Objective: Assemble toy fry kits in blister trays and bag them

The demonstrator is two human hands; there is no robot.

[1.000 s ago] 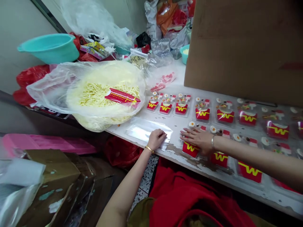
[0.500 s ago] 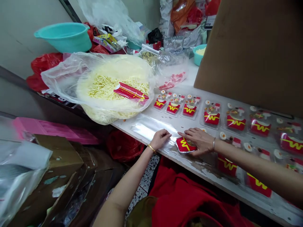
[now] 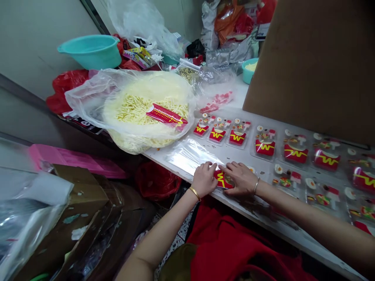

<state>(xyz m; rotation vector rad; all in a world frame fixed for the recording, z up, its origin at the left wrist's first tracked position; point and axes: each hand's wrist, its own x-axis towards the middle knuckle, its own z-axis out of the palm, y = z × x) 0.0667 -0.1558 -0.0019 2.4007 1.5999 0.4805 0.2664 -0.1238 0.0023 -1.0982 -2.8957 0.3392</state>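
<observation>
A clear blister pack [image 3: 222, 180] with a red front and a yellow zigzag lies tilted at the table's front edge, between my hands. My right hand [image 3: 241, 178] grips it from the right, fingers across its top and thumb low. My left hand [image 3: 204, 178] is at the pack's left end, fingers bent over the near end of the flat clear plastic bags [image 3: 189, 156]. Exactly how the left fingertips grip the film is hard to make out. Part of the pack is covered by my fingers.
Similar packs [image 3: 265, 147] stand in rows to the right. A big plastic bag of pale yellow sticks [image 3: 131, 109] sits at left with a red carton [image 3: 166, 114] on it. Behind are a turquoise basin [image 3: 90, 52] and a large cardboard sheet [image 3: 310, 70].
My left hand has moved right, up against the pack. My right hand and the pack have shifted slightly left. The whole view has swung a little.
</observation>
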